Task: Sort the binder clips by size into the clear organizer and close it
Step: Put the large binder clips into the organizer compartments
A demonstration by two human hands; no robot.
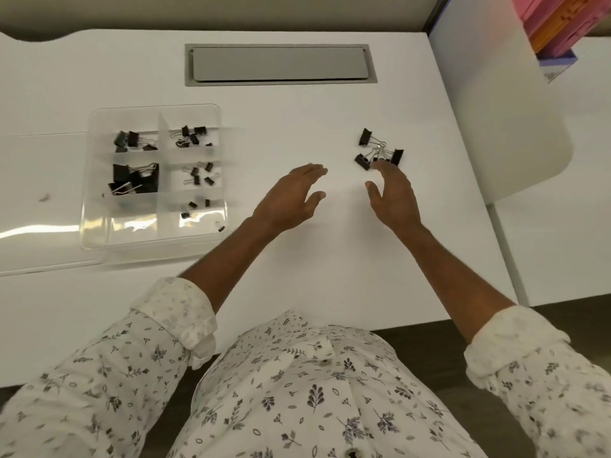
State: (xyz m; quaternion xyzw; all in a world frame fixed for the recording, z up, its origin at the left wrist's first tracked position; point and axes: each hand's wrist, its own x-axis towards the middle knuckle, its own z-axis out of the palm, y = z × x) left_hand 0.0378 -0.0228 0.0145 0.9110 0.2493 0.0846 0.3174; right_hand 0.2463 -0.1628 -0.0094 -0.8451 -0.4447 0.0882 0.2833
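Observation:
A clear organizer (99, 180) lies open on the white desk at the left, its compartments holding black binder clips grouped by size: large ones (134, 181) at mid left, small ones (201, 175) on the right side. Three loose black clips (378, 150) lie in a cluster on the desk right of centre. My right hand (395, 193) hovers just below that cluster, fingers relaxed, its fingertips at the nearest clip. My left hand (292, 198) floats over bare desk to the left, fingers spread and holding nothing.
The organizer's clear lid (43, 252) lies flat at its left. A grey cable flap (281, 64) is set into the desk at the back. A white chair back (502, 104) and coloured trays (558, 24) stand at the right. Near me runs the desk's front edge.

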